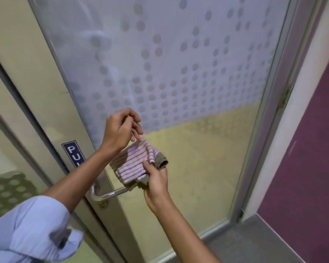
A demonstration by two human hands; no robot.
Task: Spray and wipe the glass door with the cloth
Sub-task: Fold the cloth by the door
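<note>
The glass door (179, 63) fills the view, frosted with a dot pattern above and clear below. In front of its lower half I hold a folded pink cloth with dark stripes (135, 164). My left hand (120, 130) pinches the cloth's upper corner with its fingertips. My right hand (156, 179) grips the cloth's lower right edge from below. No spray bottle is in view.
A metal lever handle (104, 193) sticks out from the door's beige frame just under the cloth. A blue "PULL" sign (72, 152) sits above it. A second glass panel (6, 186) stands at the left, a purple wall (308, 168) at the right.
</note>
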